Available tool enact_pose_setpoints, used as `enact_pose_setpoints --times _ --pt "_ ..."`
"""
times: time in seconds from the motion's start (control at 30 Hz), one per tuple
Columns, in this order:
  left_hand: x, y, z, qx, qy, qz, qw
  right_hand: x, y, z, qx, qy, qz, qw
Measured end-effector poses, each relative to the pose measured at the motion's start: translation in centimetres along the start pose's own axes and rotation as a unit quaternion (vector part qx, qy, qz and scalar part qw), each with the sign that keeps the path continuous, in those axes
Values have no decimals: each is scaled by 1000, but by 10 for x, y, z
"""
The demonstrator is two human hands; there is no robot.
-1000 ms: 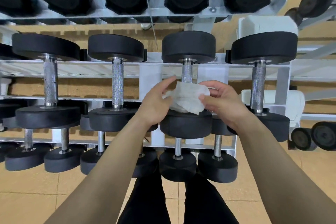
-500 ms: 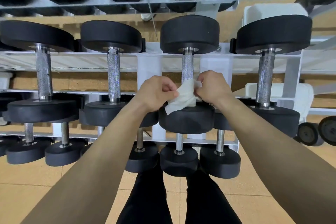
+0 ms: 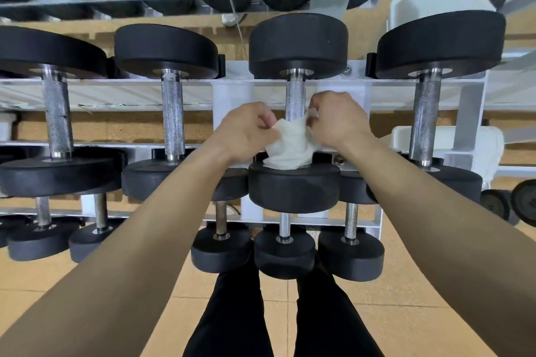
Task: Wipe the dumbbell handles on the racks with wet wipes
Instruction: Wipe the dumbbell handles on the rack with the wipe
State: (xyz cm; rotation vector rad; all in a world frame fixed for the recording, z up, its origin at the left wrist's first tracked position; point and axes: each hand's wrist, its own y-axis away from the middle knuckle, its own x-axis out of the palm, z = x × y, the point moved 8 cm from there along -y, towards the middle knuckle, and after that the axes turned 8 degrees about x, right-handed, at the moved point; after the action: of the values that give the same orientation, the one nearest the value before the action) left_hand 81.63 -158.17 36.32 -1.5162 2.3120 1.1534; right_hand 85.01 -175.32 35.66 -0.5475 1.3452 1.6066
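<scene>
Plainly, both hands are closed on the wet wipe (image 3: 290,145). The left hand (image 3: 246,130) has its fingers curled in and pinches the wipe's left edge. The right hand (image 3: 339,122) is curled too, and pinches the upper right corner just beside the bar. Between them the white wipe is bunched up against the lower part of the dumbbell handle (image 3: 295,98), and its loose end drapes onto the inner face of the near weight head (image 3: 293,188). Whether the wipe goes all the way round the bar cannot be told, since the hands and cloth hide the back of it.

That dumbbell lies on the middle shelf of the white rack (image 3: 232,93), third of the four in that row. Its knurled steel handle runs straight away from the person, from the near head to the far weight head (image 3: 298,43), so its long axis goes up and down in the view. The upper stretch of the bar is bare. Neighbouring handles (image 3: 172,113) lie parallel to it on both sides.
</scene>
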Motion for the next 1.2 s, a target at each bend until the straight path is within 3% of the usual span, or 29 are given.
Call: enact_pose_setpoints --times 0.1,0.27,0.4,0.5,0.63,0.7,0.77,0.9,1.03,1.2 --pt "11 3 4 -6 41 34 999 -11 -8 -7 32 -73 -35 996" --pt "-17 -23 11 -51 -5 -122 991 -11 14 -21 9 -294 14 956" --pt "-30 -37 6 -87 119 -199 969 6 21 -24 2 -230 11 973" --pt "-22 -34 0 -82 183 -168 965 10 3 -22 46 -150 9 988" --pt "-5 -25 12 -87 185 -114 972 -2 -17 -24 98 -180 -18 979" --pt "-5 -31 20 -97 149 -125 976 -13 -16 -21 99 -265 -36 959" --pt "-6 -38 22 -116 123 -142 975 -13 -7 -15 101 -406 -6 908" --pt "-14 -40 16 -137 248 -222 933 23 5 -22 178 -510 78 838" --pt "-8 -34 4 -66 314 -171 932 37 -3 -35 248 -465 62 848" --pt "2 -42 26 -140 202 -169 954 18 -10 -19 198 -531 69 821"
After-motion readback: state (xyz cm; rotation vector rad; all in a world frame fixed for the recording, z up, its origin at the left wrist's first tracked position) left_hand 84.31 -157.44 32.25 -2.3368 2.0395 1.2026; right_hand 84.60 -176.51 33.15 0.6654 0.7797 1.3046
